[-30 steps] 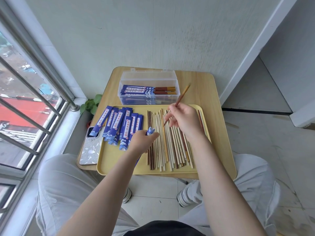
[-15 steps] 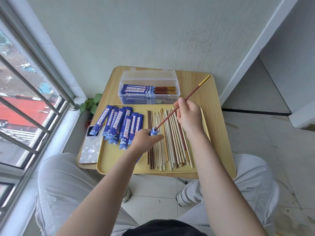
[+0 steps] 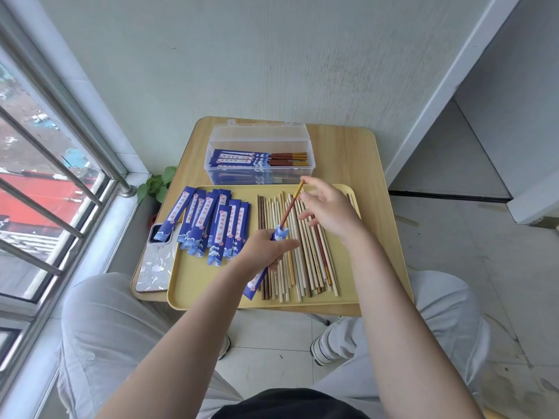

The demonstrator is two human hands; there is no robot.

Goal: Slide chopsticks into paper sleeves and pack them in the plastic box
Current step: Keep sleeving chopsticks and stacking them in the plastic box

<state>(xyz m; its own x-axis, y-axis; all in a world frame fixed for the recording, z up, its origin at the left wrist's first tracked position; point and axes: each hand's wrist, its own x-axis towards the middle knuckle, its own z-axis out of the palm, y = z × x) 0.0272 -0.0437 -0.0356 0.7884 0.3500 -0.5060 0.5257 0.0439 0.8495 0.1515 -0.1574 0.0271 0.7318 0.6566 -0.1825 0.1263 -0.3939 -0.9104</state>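
Note:
My left hand grips a blue paper sleeve over the yellow tray. A red-brown chopstick stands partly inside the sleeve, its gold end sticking up and away from me. My right hand hovers beside the chopstick's top with fingers spread and holds nothing. Several loose chopsticks lie side by side on the tray's right half. Several empty blue sleeves lie fanned on its left half. The clear plastic box behind the tray holds several sleeved chopsticks.
A small wooden table carries the tray and box. A phone in a patterned case lies at the table's left edge. A green plant sits by the barred window on the left. A white wall is behind.
The chopstick has slid deeper into the sleeve. My right hand has let go of it and opened. The left hand keeps holding the sleeve.

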